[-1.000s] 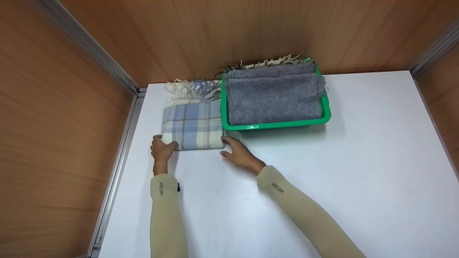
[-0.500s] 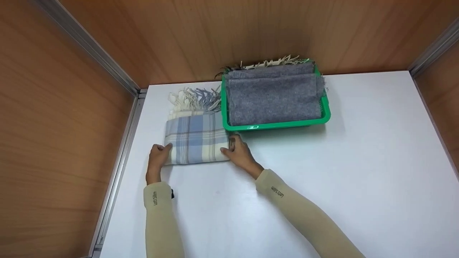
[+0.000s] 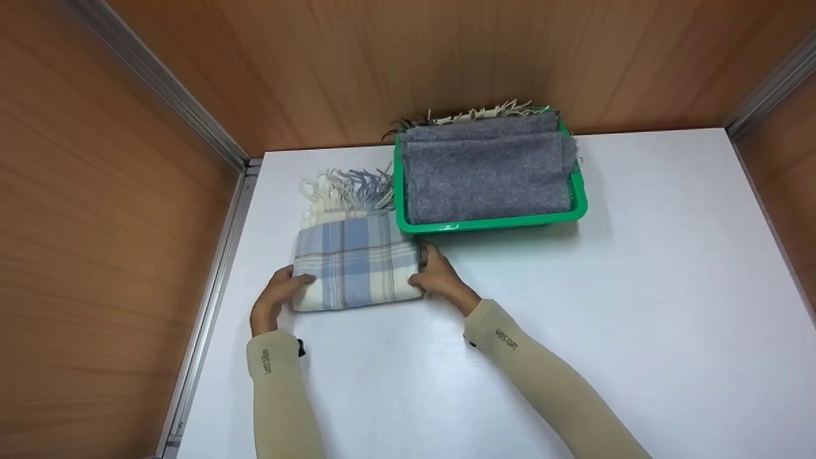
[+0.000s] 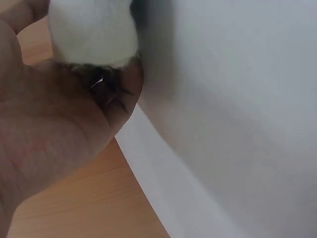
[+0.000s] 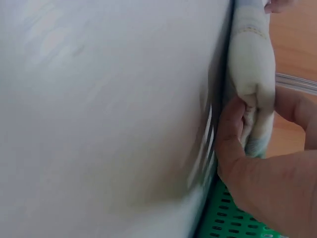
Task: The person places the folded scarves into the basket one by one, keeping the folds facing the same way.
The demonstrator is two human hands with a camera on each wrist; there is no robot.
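A folded plaid scarf [image 3: 357, 261] in blue, cream and grey lies on the white table, its fringe [image 3: 350, 188] pointing away from me. My left hand [image 3: 277, 290] grips the scarf's left edge, thumb on top; in the left wrist view, fingers [image 4: 131, 82] curl beneath the cream cloth [image 4: 94, 34]. On the opposite side, my right hand [image 3: 441, 273] holds the right edge near its front corner. Thumb and fingers [image 5: 230, 126] pinch the folded layers [image 5: 250, 64] in the right wrist view. The scarf's far right part meets the basket's front left corner.
A green plastic basket [image 3: 491, 225] stands against the back wooden wall [image 3: 408, 64]. Folded grey cloth [image 3: 488, 175] fills it, with fringes sticking out behind. A wooden panel with a metal rail [image 3: 210, 274] borders the table's left side.
The plaid scarf has slid toward me and slightly right, away from the back wall. Both hands have moved with it, and the right hand has closed on its edge. The basket stays put.
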